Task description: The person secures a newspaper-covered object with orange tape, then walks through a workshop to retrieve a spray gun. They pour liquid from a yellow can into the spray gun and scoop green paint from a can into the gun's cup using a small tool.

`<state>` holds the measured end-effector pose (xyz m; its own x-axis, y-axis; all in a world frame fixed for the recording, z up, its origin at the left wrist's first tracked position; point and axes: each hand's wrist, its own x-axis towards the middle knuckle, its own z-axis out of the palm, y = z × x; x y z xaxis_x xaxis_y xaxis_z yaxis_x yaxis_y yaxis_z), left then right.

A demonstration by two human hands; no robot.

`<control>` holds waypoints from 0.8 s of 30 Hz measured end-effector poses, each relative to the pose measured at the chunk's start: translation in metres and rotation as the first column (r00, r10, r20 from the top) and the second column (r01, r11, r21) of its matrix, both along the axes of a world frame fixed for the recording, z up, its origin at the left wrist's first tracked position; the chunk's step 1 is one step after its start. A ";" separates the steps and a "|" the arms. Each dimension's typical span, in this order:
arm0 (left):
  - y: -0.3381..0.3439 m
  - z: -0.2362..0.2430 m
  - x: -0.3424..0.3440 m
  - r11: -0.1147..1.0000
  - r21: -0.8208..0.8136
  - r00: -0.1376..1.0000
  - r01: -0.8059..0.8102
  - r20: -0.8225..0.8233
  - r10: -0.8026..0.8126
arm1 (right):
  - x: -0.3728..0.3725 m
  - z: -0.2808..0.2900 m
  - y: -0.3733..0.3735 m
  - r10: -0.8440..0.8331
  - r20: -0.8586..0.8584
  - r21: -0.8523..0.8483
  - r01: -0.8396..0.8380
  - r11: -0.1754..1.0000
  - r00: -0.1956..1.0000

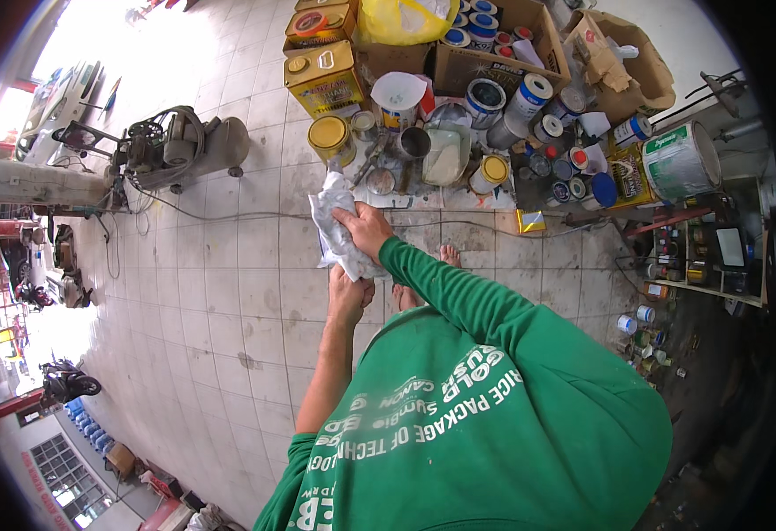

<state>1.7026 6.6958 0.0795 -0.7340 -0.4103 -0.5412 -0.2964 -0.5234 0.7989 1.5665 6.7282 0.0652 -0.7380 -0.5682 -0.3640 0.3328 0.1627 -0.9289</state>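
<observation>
A crumpled white cloth (333, 211) is in my right hand (363, 232), whose fingers close on it. It seems to wrap around an object I cannot make out. Just below, my left hand (350, 290) is closed, but what it grips is hidden beneath the cloth. Beyond my hands stand a yellow-lidded can (329, 134), a dark open metal pot (414, 142), a translucent plastic container (446, 152) and another yellow-lidded can (490, 173), among several smaller tins and tools.
Paint cans fill a cardboard box (454, 66) at the back, beside yellow rectangular tins (320, 80). A compressor (211, 150) stands left, its hose (255, 215) crossing the tiled floor (202, 327). A cluttered shelf (715, 283) stands right. My bare feet show below my hands.
</observation>
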 end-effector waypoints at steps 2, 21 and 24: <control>0.002 0.001 0.000 0.983 0.177 0.992 -0.044 0.126 0.022 | 0.003 -0.039 -0.009 -0.039 -0.016 0.165 0.041 0.985 0.999; -0.003 0.023 0.059 0.986 0.143 0.989 -0.086 0.134 0.067 | -0.011 -0.063 0.005 0.120 0.439 -0.476 0.117 0.872 0.891; 0.018 -0.012 0.046 0.993 0.116 0.993 -0.019 0.117 0.005 | 0.033 -0.044 -0.017 -0.140 0.373 -0.100 0.190 0.977 0.917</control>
<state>1.7484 6.7142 0.0672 -0.6584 -0.3479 -0.6675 -0.3771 -0.6149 0.6926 1.5997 6.7113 0.0209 -0.6572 -0.5107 -0.5543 0.6616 -0.0386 -0.7488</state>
